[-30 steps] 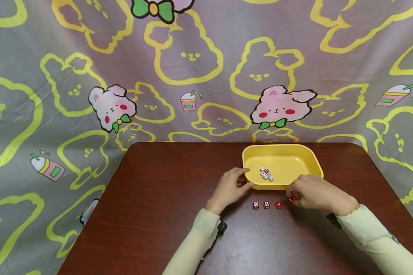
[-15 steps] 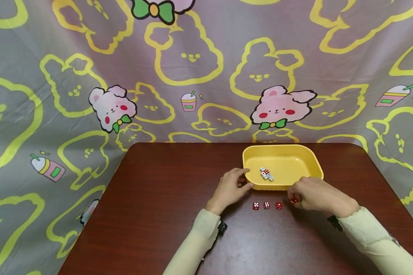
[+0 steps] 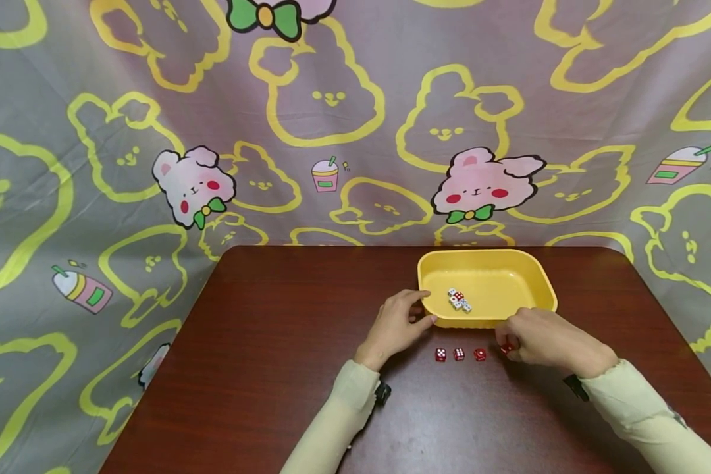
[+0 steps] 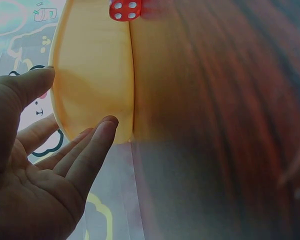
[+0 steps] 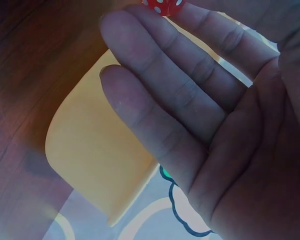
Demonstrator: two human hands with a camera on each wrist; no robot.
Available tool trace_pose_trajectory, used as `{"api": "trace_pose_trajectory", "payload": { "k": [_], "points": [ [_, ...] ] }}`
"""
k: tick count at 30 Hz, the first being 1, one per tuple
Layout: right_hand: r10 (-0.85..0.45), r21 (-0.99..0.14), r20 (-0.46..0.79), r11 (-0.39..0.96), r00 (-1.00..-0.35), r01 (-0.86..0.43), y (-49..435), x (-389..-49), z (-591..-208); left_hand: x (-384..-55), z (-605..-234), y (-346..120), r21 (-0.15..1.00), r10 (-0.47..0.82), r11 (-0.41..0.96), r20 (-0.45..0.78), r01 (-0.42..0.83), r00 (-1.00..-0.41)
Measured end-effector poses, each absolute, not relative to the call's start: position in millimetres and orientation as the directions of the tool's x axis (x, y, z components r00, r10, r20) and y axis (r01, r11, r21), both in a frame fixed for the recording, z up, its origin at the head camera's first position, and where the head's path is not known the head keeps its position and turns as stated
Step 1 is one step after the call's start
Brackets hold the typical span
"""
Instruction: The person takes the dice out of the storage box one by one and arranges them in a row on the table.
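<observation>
My right hand (image 3: 545, 339) pinches a red die (image 3: 507, 347) between thumb and fingers, low over the table in front of the yellow tray (image 3: 500, 286). In the right wrist view that die (image 5: 163, 6) peeks out at the top edge, by the fingertips. Lined up to its left on the table are three red dice: one die (image 3: 441, 355) with white pips, a middle die (image 3: 459, 353), and a third die (image 3: 479, 355). My left hand (image 3: 394, 326) touches the tray's near left corner, its fingers extended in the left wrist view and the thumb (image 4: 37, 82) at the rim.
Inside the tray, toward its left, lies a small cluster of white dice (image 3: 466, 307) with a red die (image 3: 459, 295) among them. The dark brown wooden table (image 3: 284, 355) ends at a patterned cloth backdrop (image 3: 355, 151) behind and at the sides.
My right hand has shifted slightly toward me and to the right with the red die. The left hand, the tray and the three lined-up dice stay where they were.
</observation>
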State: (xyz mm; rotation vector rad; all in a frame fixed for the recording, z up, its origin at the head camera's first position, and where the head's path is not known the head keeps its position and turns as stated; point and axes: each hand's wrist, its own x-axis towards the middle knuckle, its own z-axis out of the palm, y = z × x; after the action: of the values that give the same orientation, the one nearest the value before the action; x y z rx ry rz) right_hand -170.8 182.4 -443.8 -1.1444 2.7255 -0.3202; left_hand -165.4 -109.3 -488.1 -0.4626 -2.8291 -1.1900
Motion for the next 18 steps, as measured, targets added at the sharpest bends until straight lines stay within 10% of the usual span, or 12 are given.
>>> {"api": "trace_pose_trajectory", "payload": {
  "k": [18],
  "points": [
    [-0.715,-0.239,-0.038,0.685,-0.698,-0.689,186,-171,-455,-165,-486,-109,0.688,0.257,0.668,0.143,0.283,-0.956]
  ]
}}
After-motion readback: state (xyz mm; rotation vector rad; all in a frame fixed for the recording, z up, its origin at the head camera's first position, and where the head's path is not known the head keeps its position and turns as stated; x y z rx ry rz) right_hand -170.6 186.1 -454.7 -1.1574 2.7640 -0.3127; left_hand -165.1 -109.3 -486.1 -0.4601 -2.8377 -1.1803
